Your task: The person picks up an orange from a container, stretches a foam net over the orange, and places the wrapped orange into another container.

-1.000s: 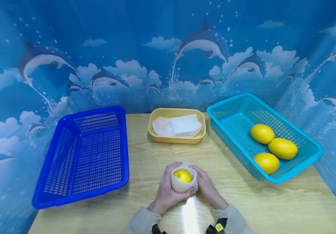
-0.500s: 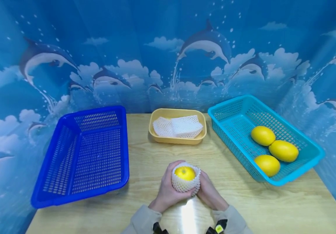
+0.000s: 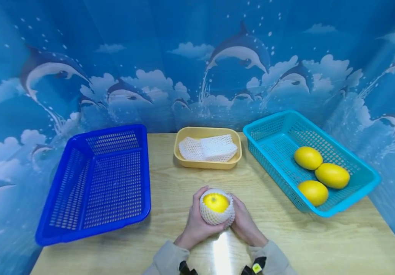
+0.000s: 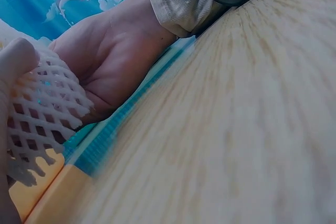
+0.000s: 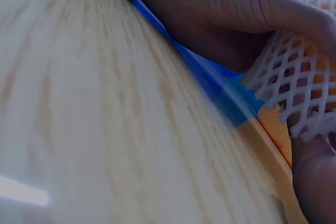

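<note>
A yellow oval fruit (image 3: 216, 202) sits in a white foam net sleeve (image 3: 214, 219), its top showing through the open upper end. My left hand (image 3: 198, 224) grips the sleeved fruit from the left, thumb across the near side. From the right, my right hand (image 3: 245, 223) holds it too, fingers partly hidden behind the net. In the left wrist view the loose lower edge of the net (image 4: 50, 103) hangs between the two hands. The right wrist view shows the lattice (image 5: 299, 77) stretched over the fruit, above the table.
An empty dark blue basket (image 3: 146, 183) stands at left. At the back, a yellow tray (image 3: 208, 164) holds more white foam nets (image 3: 218, 148). On the right, a turquoise basket (image 3: 269, 173) contains three yellow fruits (image 3: 332, 175). A dolphin-print curtain (image 3: 183, 49) hangs behind the wooden table (image 3: 170, 183).
The fruit in its net has tipped a little and rides slightly higher, so more of its top shows. Both hands keep hold of it in nearly the same place.
</note>
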Action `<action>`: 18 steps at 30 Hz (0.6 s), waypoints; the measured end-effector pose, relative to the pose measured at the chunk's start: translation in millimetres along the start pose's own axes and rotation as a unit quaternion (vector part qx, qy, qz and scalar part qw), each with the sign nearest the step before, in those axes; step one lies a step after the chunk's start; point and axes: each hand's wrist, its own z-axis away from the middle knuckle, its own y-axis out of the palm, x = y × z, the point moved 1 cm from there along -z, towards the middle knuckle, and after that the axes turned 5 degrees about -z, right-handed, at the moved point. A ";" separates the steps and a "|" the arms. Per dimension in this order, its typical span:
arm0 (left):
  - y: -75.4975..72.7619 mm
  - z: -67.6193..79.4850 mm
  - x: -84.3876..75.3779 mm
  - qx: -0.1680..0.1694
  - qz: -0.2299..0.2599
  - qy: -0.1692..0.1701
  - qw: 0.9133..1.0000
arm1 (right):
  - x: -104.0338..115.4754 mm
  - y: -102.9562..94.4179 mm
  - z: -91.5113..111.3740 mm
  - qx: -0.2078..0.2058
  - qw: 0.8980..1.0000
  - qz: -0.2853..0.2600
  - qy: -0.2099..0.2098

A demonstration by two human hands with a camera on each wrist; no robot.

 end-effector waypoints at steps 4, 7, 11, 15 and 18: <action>-0.2 1.3 0.3 -0.002 -0.003 -0.020 1.000 | -1.0 0.3 -1.9 -0.018 0.999 0.024 -0.025; -0.1 2.3 0.2 0.001 0.006 -0.051 0.999 | -1.1 -0.4 -1.7 -0.054 0.993 0.085 -0.056; -0.8 2.4 -1.1 0.001 0.021 -0.090 0.996 | 1.7 -1.6 -0.9 -0.122 0.966 0.201 -0.110; -2.2 0.8 -2.3 -0.005 0.033 -0.090 0.995 | 3.9 -3.4 -1.1 -0.149 0.943 0.248 -0.167; -0.1 4.3 11.8 -0.007 0.052 -0.083 0.995 | 4.4 -4.5 -0.6 -0.095 0.941 0.232 -0.226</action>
